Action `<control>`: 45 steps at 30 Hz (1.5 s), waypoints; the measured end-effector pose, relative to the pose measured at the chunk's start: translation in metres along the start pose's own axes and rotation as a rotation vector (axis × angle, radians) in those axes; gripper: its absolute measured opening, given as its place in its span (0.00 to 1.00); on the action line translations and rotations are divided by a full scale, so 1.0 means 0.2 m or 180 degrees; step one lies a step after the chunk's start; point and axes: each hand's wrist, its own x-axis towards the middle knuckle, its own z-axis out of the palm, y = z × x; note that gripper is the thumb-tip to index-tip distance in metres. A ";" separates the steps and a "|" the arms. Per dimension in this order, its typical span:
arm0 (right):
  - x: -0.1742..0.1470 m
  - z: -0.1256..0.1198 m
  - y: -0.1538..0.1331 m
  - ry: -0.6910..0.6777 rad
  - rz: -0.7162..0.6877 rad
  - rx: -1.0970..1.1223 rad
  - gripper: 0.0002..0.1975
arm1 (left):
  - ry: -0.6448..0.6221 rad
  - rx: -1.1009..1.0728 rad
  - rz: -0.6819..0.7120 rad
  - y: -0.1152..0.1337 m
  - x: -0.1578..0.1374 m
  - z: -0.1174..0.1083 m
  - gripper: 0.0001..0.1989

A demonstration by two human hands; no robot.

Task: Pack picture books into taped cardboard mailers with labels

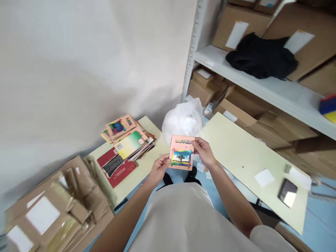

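A thin pink booklet [181,164] with a tree picture in a rainbow frame is held up in front of my body, cover facing me. My left hand [159,168] grips its lower left edge between thumb and fingers. At its upper right edge, my right hand [204,151] pinches it the same way. To the left, a pile of similar booklets [131,140] lies on a pale table, and a red booklet [126,174] with a black panel sticks out beneath it. Just beyond the held booklet is a white plastic bag [181,119].
Flattened cardboard boxes [86,192] stand at the lower left. On the right-hand table [228,147] lie a white paper [264,177] and a phone [288,192]. A metal shelf [275,89] behind holds cardboard boxes and a black cloth [262,57].
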 end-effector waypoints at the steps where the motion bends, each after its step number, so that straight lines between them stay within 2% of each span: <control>1: -0.04 -0.08 0.02 0.0110 0.0073 0.0029 0.19 | -0.0143 0.0060 -0.0114 -0.02 0.02 0.05 0.23; 5: -0.19 -0.40 0.08 0.0712 0.0186 0.0301 0.19 | -0.0724 0.0432 -0.0499 -0.11 0.12 0.27 0.21; 8: -0.27 -0.64 0.12 0.1110 0.0171 0.0521 0.19 | -0.0964 0.0758 -0.0682 -0.22 0.21 0.46 0.16; 12: -0.35 -0.96 0.16 0.1407 0.0171 0.0665 0.19 | -0.1080 0.1141 -0.0694 -0.37 0.35 0.76 0.14; 18: -0.43 -1.43 0.17 0.1800 -0.0048 0.0499 0.20 | -0.1251 0.1396 -0.0765 -0.48 0.50 1.23 0.13; 21: -0.43 -1.62 0.16 0.2044 -0.0111 0.0413 0.21 | -0.1309 0.1335 -0.0864 -0.54 0.54 1.41 0.13; 24: -0.42 -1.76 0.15 0.2260 -0.0096 0.0462 0.21 | -0.1322 0.1169 -0.1093 -0.58 0.58 1.54 0.15; 28: -0.40 -1.89 0.14 0.2362 -0.0045 0.0662 0.20 | -0.1140 0.0824 -0.1387 -0.62 0.63 1.66 0.18; 32: -0.38 -1.95 0.16 0.2382 -0.0005 0.0937 0.19 | -0.0951 0.0703 -0.1322 -0.64 0.68 1.71 0.18; 35: -0.36 -1.98 0.17 0.2337 -0.0020 0.1172 0.18 | -0.1007 0.0606 -0.1396 -0.63 0.72 1.72 0.17; 40: -0.31 -1.98 0.15 0.2118 -0.0075 0.1451 0.15 | -0.1077 0.0284 -0.1788 -0.58 0.80 1.69 0.17; 45: -0.28 -1.97 0.11 0.1724 -0.0234 0.1300 0.18 | -0.1251 0.0100 -0.2013 -0.54 0.88 1.63 0.17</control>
